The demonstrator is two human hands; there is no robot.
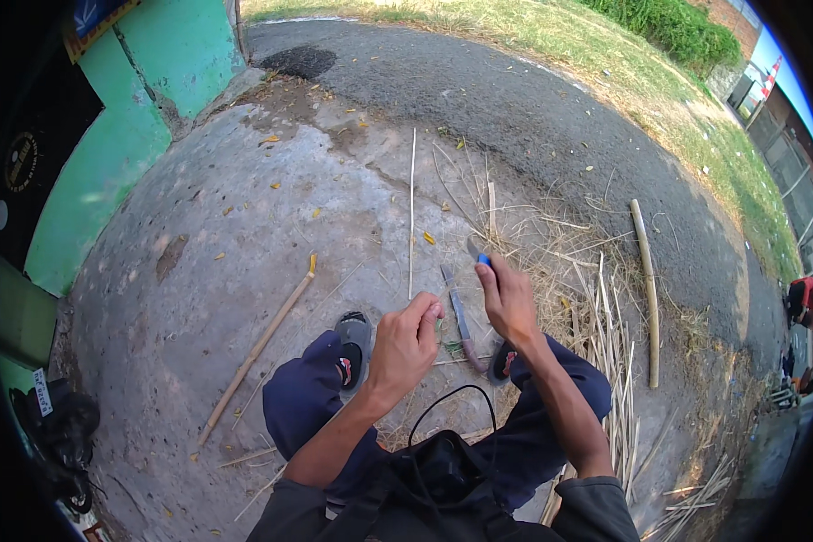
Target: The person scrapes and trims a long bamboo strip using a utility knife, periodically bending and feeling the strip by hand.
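Note:
My left hand (405, 350) is closed, fingers curled in, with a long thin pale strip (413, 212) of what looks like bamboo rising from it and pointing away from me. My right hand (513, 303) grips a small knife by its blue handle (484, 260); its short blade points up and to the left. Between my feet lies a second knife (457, 307), with a long narrow blade and a brownish handle. Bits of green shavings show beside my left fingers. What lies inside my left palm is hidden.
Split strips (612, 361) and dry shavings (542, 230) pile up to my right. A thick pole (646, 294) lies beyond them, and another pole (260, 348) lies to my left. A green wall (108, 172) and a motorcycle (63, 425) stand at the left. Asphalt and grass lie ahead.

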